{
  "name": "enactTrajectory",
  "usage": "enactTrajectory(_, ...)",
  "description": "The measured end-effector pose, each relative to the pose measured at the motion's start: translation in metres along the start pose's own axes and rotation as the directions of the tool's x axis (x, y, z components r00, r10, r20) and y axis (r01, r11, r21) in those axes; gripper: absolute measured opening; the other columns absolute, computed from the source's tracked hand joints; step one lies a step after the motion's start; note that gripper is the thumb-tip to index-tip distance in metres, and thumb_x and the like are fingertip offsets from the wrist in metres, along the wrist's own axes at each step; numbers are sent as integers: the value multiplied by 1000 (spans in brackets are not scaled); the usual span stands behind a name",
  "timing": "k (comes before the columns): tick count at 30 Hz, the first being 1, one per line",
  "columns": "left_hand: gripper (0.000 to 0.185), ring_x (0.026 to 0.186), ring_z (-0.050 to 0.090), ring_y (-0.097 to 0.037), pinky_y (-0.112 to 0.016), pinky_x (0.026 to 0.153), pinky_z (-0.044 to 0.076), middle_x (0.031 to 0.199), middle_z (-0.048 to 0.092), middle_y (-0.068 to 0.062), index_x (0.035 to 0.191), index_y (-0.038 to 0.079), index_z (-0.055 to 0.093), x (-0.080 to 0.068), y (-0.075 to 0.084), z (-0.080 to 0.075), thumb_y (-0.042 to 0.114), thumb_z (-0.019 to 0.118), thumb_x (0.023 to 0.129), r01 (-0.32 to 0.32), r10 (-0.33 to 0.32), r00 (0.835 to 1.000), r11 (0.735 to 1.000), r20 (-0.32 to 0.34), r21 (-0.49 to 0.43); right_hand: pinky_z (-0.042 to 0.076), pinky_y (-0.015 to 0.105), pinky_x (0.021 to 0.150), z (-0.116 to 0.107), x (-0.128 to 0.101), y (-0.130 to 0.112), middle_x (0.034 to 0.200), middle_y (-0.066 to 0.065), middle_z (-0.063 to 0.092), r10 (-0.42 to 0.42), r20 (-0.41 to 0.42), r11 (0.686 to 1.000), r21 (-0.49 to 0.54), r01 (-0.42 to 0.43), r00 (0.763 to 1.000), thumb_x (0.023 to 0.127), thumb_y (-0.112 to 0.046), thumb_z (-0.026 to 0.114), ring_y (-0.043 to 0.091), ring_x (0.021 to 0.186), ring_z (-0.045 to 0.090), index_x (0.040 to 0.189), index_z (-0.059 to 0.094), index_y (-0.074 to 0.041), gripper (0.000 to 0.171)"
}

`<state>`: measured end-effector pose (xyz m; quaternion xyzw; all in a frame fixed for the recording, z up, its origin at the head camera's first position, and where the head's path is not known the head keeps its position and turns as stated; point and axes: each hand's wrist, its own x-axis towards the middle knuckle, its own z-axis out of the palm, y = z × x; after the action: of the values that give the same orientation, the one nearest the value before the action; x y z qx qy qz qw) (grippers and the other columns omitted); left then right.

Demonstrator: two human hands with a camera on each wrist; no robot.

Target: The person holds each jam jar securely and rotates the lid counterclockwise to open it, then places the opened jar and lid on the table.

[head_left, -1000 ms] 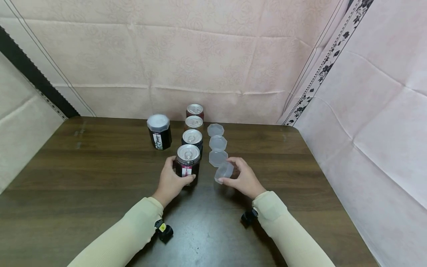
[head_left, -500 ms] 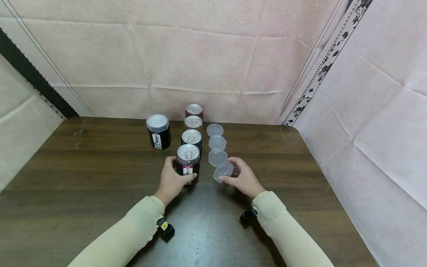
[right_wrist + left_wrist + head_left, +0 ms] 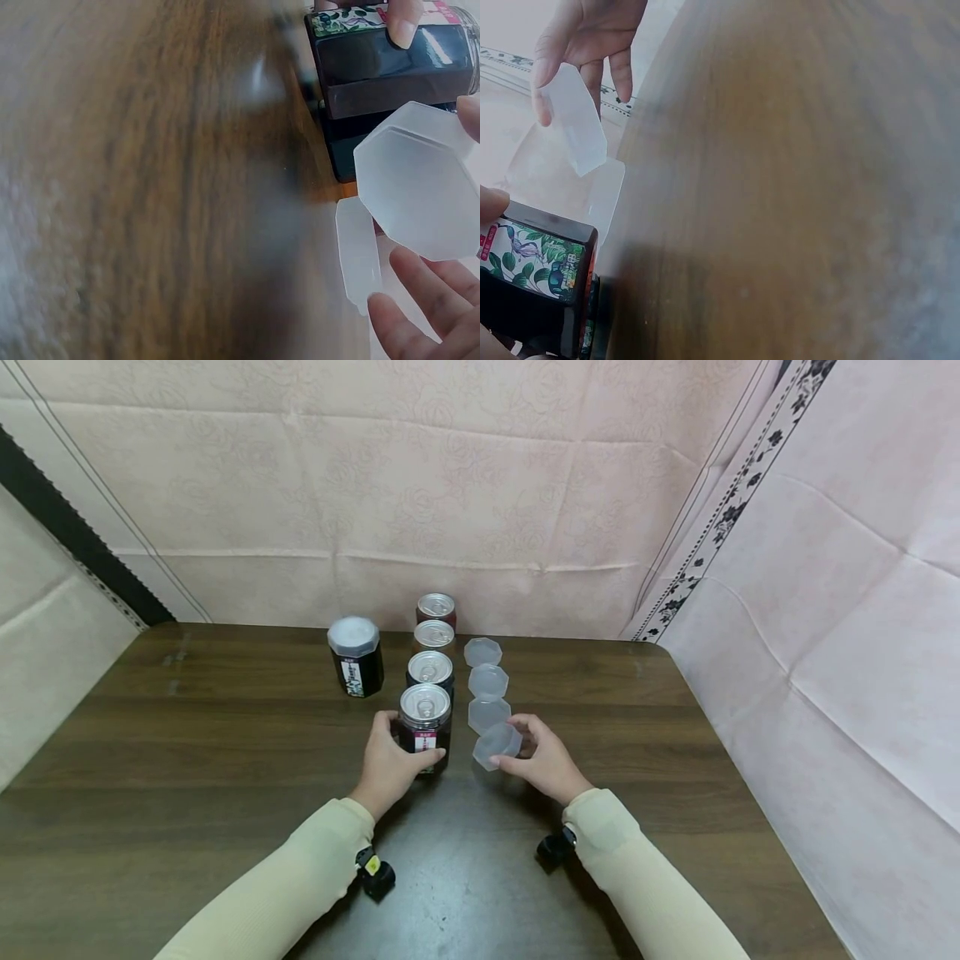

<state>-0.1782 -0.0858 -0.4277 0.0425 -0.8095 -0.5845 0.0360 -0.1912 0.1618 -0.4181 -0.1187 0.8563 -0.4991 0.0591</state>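
In the head view my left hand (image 3: 392,766) grips a dark jar (image 3: 425,703) with a silver pull-ring top, its thumb across the front label. The jar stands upright at the near end of a row of similar jars. To its right, my right hand (image 3: 547,760) pinches a translucent octagonal plastic lid (image 3: 497,746) by its edge, tilted and apart from the jar. The right wrist view shows the hollow side of this lid (image 3: 420,180), with the gripped jar (image 3: 390,64) beyond it. In the left wrist view the jar's leafy label (image 3: 536,259) is visible.
Behind the gripped jar stand three more pull-ring jars, the nearest dark blue (image 3: 431,667). Three loose translucent lids, one of them (image 3: 488,714) close to the held lid, lie in a line beside them. A lidded dark jar (image 3: 356,660) stands left. Cloth (image 3: 450,502) hangs behind the table.
My right hand has shifted slightly left with the lid, closer to the jar. The gripped jar has edged slightly right in the left hand. The other jars and lids stay in place.
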Motion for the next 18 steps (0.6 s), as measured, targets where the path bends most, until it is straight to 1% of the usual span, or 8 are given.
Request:
enactTrajectory(6,80,122,45,-33,-50,105,39,132,44,-20,131,0,34,0,-1,1,15,84,71,-16,16,1000,1000,-6,-4,49,45,94,2,2,2,132,12,55,0,4,1000,-4,0,1000,80,-24,79,27,108,58,132,49,-8,62)
enactTrajectory(18,78,122,45,-33,-51,105,39,130,45,-20,129,0,35,1,-2,3,15,85,71,-29,29,1000,1000,5,7,53,40,85,6,2,6,128,12,57,13,13,1000,7,-13,1000,80,-22,80,27,107,59,131,49,-8,62)
